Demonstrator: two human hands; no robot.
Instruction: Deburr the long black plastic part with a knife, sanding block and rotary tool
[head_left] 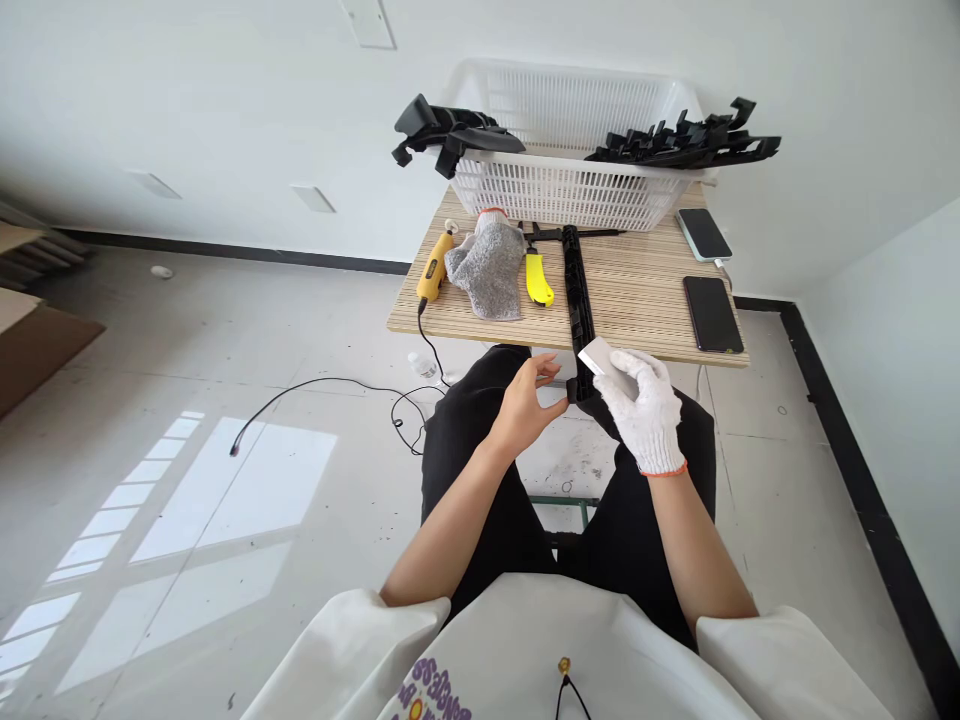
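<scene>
A long black plastic strip (577,290) lies lengthwise on the small wooden table (645,290), its near end hanging over the front edge. My bare left hand (525,405) pinches that near end with curled fingers. My right hand (641,410), in a white knit glove, holds a small white flat block (596,355) against the strip's near end. Both hands hover above my lap in black trousers.
On the table lie a yellow rotary tool (433,270) with a black cord, a grey glove (489,268), a yellow-handled knife (535,278) and two phones (711,313). A white basket (570,150) at the back holds black plastic parts (679,140). Cord trails on the floor at left.
</scene>
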